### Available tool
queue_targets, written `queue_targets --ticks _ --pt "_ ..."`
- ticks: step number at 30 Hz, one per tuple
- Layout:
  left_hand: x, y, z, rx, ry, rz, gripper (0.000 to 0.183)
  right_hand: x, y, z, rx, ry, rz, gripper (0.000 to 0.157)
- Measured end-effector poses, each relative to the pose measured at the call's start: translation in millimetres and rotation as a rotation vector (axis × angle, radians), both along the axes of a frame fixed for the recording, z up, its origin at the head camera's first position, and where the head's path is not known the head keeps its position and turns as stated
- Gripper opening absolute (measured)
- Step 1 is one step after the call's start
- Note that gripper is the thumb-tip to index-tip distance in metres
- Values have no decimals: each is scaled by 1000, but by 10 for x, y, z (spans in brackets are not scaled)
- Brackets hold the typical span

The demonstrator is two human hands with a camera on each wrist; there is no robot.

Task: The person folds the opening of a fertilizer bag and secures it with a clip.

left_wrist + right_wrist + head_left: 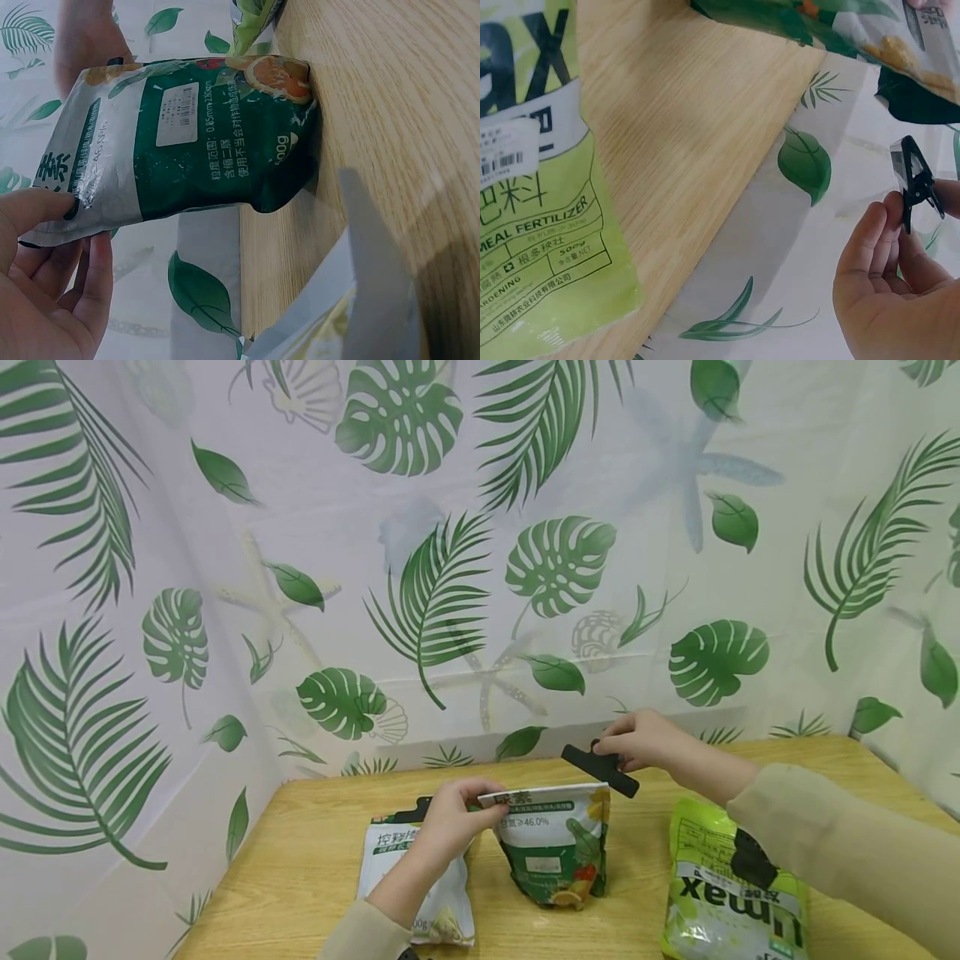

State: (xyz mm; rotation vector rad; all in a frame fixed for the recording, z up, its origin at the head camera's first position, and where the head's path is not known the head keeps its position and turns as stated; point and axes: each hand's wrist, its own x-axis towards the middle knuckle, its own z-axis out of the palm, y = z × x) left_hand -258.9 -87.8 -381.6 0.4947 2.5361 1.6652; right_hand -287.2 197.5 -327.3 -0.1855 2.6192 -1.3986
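Note:
In the head view a green and white fertilizer bag (551,847) stands upright on the table. My left hand (457,814) pinches its top left corner between thumb and fingers, as the left wrist view also shows on the bag (180,142). Behind the bag's top right corner, my right hand (645,745) holds a wide black clip (600,768) apart from the bag. The right wrist view shows the clip (913,184) side-on between thumb and fingers.
Left of the standing bag lies a white bag (442,902) with a black clip (412,812) at its top. On the right lies a lime green fertilizer bag (697,910) bearing another black clip (752,860). A leaf-patterned cloth (465,610) hangs behind the wooden table (300,860).

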Motion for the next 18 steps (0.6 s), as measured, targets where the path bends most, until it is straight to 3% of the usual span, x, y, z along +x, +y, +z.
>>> queue_targets --ticks 5,7,18 --pt "-13 2 -10 -4 2 1 15 57 -36 46 32 25 35 42" --pt "-61 -9 -67 -2 9 -1 15 75 -46 63 37 42 53 41" --pt "-56 -9 -74 -2 9 0 14 107 -46 104 52 73 78 37"
